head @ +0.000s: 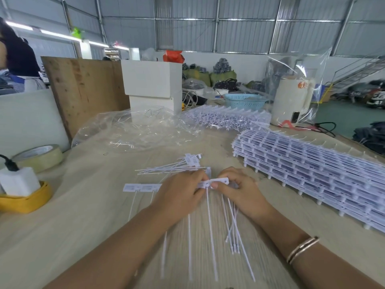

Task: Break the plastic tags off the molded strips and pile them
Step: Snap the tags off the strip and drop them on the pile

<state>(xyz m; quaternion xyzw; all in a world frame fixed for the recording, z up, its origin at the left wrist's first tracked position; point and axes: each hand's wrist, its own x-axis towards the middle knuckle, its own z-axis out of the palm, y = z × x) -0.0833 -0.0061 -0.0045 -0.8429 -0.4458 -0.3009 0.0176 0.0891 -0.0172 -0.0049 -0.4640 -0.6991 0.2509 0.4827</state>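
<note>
Both hands meet at the table's middle over one white molded strip [143, 187] of flat tags with long thin tails hanging toward me. My left hand [179, 195] grips the strip, whose free end sticks out to the left. My right hand [239, 188] pinches the end tag [220, 181] between thumb and fingers. Just beyond the hands lies a small pile of separated tags [187, 163], tails pointing left. A tall stack of whole strips [312, 163] lies to the right, and another heap of strips [227, 117] lies farther back.
A crumpled clear plastic bag [133, 130] lies at the back left. A tape roll [39, 156] and a yellow holder with a white block [20, 195] sit at the left edge. A blue basket [245, 101], white boxes [152, 84] and a white appliance [291, 101] stand behind.
</note>
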